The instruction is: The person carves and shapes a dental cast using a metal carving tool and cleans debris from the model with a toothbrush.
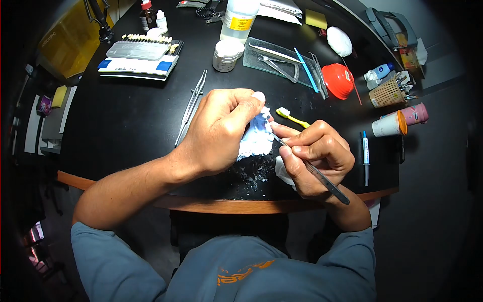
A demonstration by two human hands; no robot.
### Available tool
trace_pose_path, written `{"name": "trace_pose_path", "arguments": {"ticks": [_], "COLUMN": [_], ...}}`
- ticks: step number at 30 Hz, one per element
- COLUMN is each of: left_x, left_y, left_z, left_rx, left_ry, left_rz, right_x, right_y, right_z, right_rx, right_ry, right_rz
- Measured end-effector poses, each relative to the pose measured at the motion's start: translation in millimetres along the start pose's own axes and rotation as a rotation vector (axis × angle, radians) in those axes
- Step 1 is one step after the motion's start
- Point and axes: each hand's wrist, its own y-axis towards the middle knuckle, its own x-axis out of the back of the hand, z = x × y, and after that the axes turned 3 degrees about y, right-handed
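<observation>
My left hand [216, 133] is closed around a white, blue-tinged dental cast [256, 141] with a bumpy edge, its thumb on top. The palm and fingers hide part of the cast. Pinched between the thumb and fingers of my right hand [324, 156] is a scalpel [327, 183] with a flat metal handle. Its tip points at the cast's right side; whether it touches I cannot tell. White crumbs lie on the black table below the cast. Just beyond the right hand is a yellow toothbrush [294, 118]. A white piece, perhaps tissue [285, 172], shows beneath that hand.
Metal tweezers [193, 103] lie left of the left hand. Farther back are a tooth shade guide [141, 58], a white jar [226, 55], a clear bottle [238, 22], a glass slab [251, 60] with tools, and a red bowl [338, 81]. A syringe [366, 158] lies at right.
</observation>
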Motion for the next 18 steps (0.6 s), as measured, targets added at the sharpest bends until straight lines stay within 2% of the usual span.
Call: {"name": "trace_pose_path", "arguments": {"ticks": [7, 10, 14, 18], "left_x": [11.0, 8.1, 12.2, 9.3], "left_y": [9.1, 10.8, 11.7, 7.1], "left_z": [7.3, -1.2, 0.7, -0.6], "left_rx": [0.088, 0.130, 0.096, 0.030], "left_ry": [-0.175, -0.179, -0.057, 0.022], "left_rz": [0.144, 0.122, 0.148, 0.106], "right_x": [7.3, 10.3, 11.6, 5.6], "right_y": [3.4, 6.2, 8.0, 3.5], "right_z": [-0.2, 0.6, -0.4, -2.9], "right_rx": [0.026, 0.029, 0.026, 0.001], "right_ry": [-0.024, -0.012, 0.005, 0.062], "right_rz": [0.091, 0.143, 0.179, 0.070]}}
